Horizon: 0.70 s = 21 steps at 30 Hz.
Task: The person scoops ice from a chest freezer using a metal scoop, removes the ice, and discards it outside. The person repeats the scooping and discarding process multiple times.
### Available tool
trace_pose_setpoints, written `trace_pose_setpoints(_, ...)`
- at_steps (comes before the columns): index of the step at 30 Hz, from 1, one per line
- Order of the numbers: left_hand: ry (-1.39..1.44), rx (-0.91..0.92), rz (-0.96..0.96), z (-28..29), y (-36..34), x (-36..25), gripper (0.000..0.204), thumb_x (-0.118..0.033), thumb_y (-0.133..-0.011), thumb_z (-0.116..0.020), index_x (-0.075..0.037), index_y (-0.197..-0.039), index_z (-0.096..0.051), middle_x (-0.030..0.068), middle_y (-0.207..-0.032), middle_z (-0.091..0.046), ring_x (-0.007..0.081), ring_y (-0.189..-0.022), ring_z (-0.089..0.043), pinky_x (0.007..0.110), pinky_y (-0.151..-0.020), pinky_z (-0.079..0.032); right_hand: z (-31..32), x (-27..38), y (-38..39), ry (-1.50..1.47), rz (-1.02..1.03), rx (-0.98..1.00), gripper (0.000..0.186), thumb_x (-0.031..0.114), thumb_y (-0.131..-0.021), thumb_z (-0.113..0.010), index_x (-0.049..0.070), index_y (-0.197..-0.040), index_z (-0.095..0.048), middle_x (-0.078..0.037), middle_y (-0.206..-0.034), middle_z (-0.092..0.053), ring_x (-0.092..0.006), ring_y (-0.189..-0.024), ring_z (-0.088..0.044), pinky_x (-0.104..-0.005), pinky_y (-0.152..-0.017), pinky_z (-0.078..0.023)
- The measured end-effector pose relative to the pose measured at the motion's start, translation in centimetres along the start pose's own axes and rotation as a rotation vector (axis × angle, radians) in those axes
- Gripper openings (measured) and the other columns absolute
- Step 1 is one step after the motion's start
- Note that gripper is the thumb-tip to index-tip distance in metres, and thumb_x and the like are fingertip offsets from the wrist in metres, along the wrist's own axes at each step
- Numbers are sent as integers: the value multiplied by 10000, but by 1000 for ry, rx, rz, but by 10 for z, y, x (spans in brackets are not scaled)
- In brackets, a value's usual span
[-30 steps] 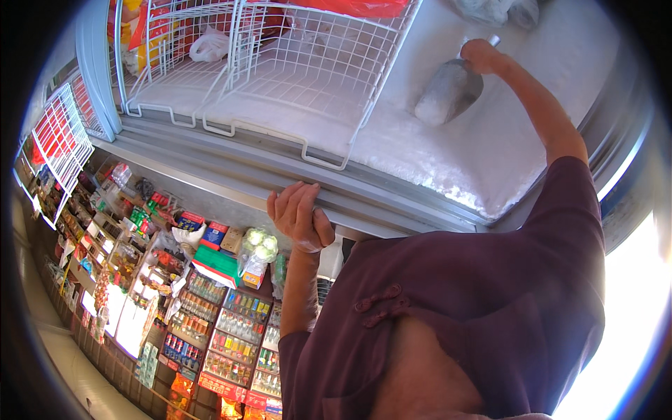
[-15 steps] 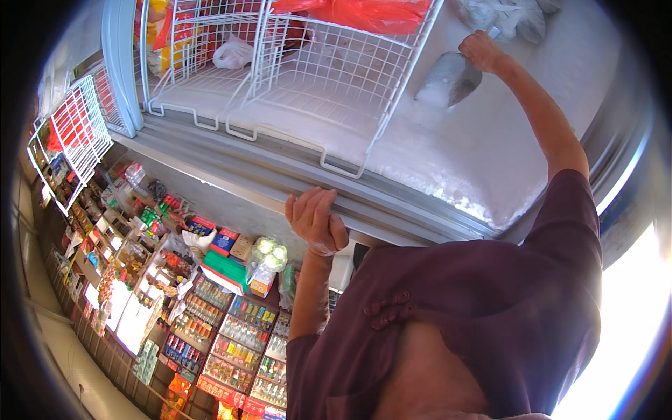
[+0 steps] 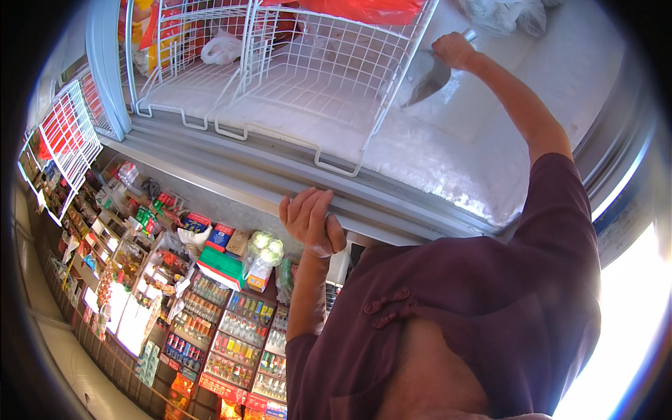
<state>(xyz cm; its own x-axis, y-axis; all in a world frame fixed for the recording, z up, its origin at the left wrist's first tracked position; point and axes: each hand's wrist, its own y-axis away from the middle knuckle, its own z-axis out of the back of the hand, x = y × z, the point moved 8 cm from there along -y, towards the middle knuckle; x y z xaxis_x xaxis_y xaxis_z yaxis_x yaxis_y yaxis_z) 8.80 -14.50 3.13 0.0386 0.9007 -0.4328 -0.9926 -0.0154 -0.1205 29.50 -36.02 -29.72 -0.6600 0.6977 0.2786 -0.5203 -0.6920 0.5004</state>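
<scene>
My right hand [image 3: 455,52] is closed around the handle of a metal scoop [image 3: 430,82] inside an open chest freezer. The scoop's blade is tilted and points down toward the frosty white inside [image 3: 469,133], close to the right side of a white wire basket [image 3: 383,105]. My left hand [image 3: 313,220] has its fingers curled over the freezer's metal rim [image 3: 231,168]. Whether the scoop carries anything is hard to make out.
Clear plastic bags [image 3: 507,17] lie beyond my right hand. A red package [image 3: 371,10] and a white plastic bag [image 3: 222,49] are in the basket area. Another wire basket [image 3: 70,133] hangs at the far left. Boxes and shelves of bottles [image 3: 238,329] stand below.
My right hand has moved left toward the basket with the scoop, whose blade has turned from broadside to more edge-on. My left hand keeps its hold on the rim. The view has shifted slightly.
</scene>
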Motion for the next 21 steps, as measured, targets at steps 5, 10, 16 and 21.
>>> trace_pose_setpoints(5,6,10,13,0,1,1,322,-158,-650,-430,-22,-867,-626,79,-818,-623,241,-854,-570,387,-976,-249,17,17,3,12,152,-33,108,141,-726,-574,53,-711,-633,-112,-738,-617,-283,-764,-602,-391,-720,-453)
trace_pose_setpoints(10,6,-2,-3,0,4,1,317,-165,-661,-433,-24,-868,-627,79,-828,-623,242,-858,-568,392,-969,-258,55,32,31,441,464,-12,75,105,-710,-575,83,-685,-641,-61,-734,-620,-227,-737,-577,-325,-702,-436)
trace_pose_setpoints(16,13,-51,-42,3,3,-2,296,-175,-697,-426,-25,-868,-616,87,-822,-621,250,-847,-570,405,-946,-278,79,55,87,541,370,-274,38,109,-641,-584,84,-644,-555,-27,-660,-514,-171,-674,-528,-293,-606,-397)
trace_pose_setpoints(21,33,-86,-51,3,5,-1,283,-160,-683,-442,-36,-869,-615,75,-801,-620,238,-842,-569,390,-940,-283,71,110,101,527,210,-253,99,126,-643,-575,66,-719,-556,-48,-659,-504,-182,-656,-521,-296,-568,-396)
